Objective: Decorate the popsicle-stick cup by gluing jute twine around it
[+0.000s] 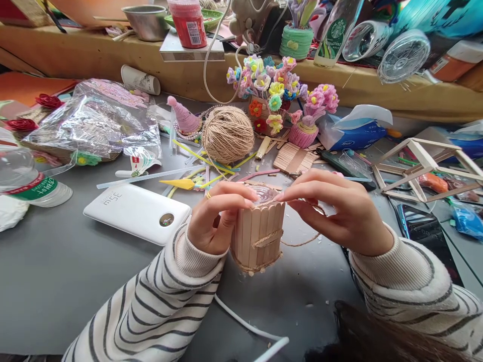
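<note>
A small pot made of upright popsicle sticks (258, 232) stands on the grey table, with jute twine wound round its base and middle. My left hand (217, 216) curls around its left side, fingertips pressed on the rim. My right hand (335, 208) reaches over from the right, fingertips pinched at the rim, and a loose strand of twine (302, 243) trails from the pot under that hand. A clear round piece sits in the pot's mouth.
A ball of jute twine (227, 134) lies behind the pot. A white power bank (138, 211) is at the left, with a plastic bottle (30, 183) beyond it. Pipe-cleaner flower pots (275, 95), loose sticks (294, 158), a stick frame (426, 168) and a phone (424, 226) crowd the right.
</note>
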### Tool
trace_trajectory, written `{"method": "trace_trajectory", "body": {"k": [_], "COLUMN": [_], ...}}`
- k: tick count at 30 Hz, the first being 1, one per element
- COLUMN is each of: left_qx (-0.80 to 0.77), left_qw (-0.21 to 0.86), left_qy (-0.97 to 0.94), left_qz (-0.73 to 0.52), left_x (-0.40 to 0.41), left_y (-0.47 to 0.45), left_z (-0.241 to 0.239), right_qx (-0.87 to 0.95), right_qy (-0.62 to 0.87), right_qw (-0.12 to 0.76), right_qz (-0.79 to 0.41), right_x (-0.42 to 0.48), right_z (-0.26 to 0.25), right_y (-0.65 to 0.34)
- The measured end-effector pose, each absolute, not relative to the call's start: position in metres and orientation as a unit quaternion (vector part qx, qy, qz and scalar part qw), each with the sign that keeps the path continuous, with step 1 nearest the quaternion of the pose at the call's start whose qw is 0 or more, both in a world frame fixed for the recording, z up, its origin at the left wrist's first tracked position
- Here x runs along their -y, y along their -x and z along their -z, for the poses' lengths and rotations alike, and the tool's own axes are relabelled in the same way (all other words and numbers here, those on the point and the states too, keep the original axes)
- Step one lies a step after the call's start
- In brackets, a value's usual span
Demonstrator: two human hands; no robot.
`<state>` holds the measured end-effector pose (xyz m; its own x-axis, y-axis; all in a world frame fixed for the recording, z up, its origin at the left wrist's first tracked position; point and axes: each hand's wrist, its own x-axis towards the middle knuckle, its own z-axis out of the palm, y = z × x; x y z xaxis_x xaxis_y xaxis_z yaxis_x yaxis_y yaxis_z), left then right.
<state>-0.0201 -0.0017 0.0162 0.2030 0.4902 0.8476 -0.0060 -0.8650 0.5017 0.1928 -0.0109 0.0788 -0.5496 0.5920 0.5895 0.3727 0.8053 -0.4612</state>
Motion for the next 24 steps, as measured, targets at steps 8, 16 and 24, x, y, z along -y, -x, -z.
{"method": "trace_trajectory", "body": {"k": [8,16,24], "left_qx": [-0.167,-0.175,-0.168], "left_qw": [0.198,0.2,0.203], "left_qy": [-0.751,-0.749,-0.748], "left_qz": [-0.607,-0.607,-0.609], "left_x": [0.0031,0.0034,0.0028], "left_y": [0.0206,0.0208,0.0205], "left_z": [-0.0163,-0.0174,-0.0162], "right_qx": [0.872,0.87,0.872], "right_qy": [0.277,0.27,0.27], "right_qw": [0.38,0.39,0.389], "right_qz": [-0.135,-0.13,-0.122], "right_x": [0.0108,0.0103,0.0105], "right_z": [-0.0788,-0.077,-0.0759], "right_y": [-0.1928,-0.1917,-0.1909]}}
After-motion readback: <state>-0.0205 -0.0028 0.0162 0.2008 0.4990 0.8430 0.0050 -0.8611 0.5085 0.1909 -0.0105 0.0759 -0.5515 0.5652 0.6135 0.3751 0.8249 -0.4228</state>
